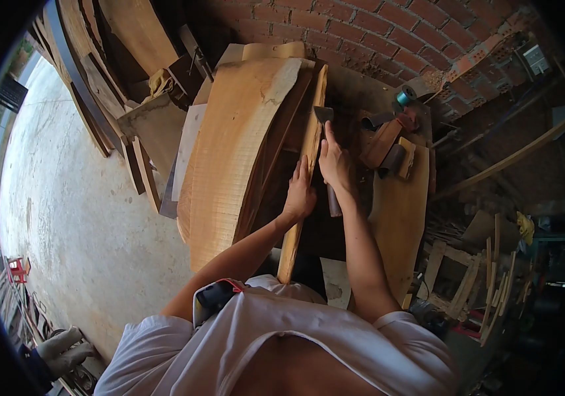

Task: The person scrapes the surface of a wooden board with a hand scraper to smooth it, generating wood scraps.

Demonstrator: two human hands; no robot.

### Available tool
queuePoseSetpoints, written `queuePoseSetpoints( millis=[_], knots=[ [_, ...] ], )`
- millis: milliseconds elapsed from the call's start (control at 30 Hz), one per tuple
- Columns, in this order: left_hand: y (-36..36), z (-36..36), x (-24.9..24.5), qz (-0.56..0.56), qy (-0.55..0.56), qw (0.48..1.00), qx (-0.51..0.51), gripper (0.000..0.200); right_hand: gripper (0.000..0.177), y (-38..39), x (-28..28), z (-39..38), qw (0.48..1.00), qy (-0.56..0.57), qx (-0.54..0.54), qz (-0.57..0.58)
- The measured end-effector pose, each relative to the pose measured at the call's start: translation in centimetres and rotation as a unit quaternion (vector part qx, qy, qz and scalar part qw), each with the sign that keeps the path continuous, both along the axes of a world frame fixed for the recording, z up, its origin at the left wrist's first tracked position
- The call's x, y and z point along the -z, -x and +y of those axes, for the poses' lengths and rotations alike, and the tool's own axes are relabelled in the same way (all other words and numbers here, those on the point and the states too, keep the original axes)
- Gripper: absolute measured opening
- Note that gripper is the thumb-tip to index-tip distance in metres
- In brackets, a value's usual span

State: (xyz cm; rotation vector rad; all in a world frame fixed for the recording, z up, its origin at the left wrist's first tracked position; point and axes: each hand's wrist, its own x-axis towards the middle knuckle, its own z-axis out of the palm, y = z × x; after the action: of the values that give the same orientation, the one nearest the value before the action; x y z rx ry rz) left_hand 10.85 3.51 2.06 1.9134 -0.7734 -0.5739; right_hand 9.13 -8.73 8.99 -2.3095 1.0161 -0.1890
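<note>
A long, narrow wooden strip [311, 132] runs from near my waist up toward the brick wall, with rough, bark-like marks along it. My left hand [301, 198] is closed around the strip about midway along. My right hand [336, 165] grips a hatchet [334, 201], its index finger stretched up the handle toward the head. The dark, broad hatchet blade overlaps the strip's upper part in this view. Below my right hand the brown handle end sticks out. Just left of the strip lie stacked wide wooden slabs [236, 125] with a wavy edge.
A wooden board [398, 218] stretches along the right, with wood blocks and dark curled pieces [388, 158] on its far end. A turquoise roll [404, 97] sits behind them. Planks lean at upper left beside the concrete floor [91, 218]. A brick wall [388, 33] closes the far side.
</note>
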Motion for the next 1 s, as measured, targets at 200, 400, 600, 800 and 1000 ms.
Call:
queuePoseSetpoints(
  millis=[200,400,600,800,1000],
  knots=[
    [-0.7,0.2,0.1,0.053,0.014,0.998,0.003,0.081,0.055,2.2,-1.8,3.8,0.999,0.028,-0.014,0.037],
    [-1.1,0.4,-0.4,0.063,0.009,0.998,0.018,0.078,0.055,0.1,-2.0,1.9,0.999,-0.018,-0.014,0.022],
    [-0.9,-0.2,-0.8,0.007,0.011,1.000,0.005,0.073,0.054,3.1,-2.0,4.9,0.999,0.018,-0.011,0.041],
    [-2.8,0.0,-1.2,0.072,0.043,0.996,0.026,0.068,0.055,2.0,-2.2,5.4,0.999,0.011,-0.031,0.027],
    [-2.6,0.3,0.3,0.075,0.050,0.996,0.018,0.070,0.053,3.4,-2.8,5.1,0.997,-0.063,-0.017,-0.037]
  ],
)
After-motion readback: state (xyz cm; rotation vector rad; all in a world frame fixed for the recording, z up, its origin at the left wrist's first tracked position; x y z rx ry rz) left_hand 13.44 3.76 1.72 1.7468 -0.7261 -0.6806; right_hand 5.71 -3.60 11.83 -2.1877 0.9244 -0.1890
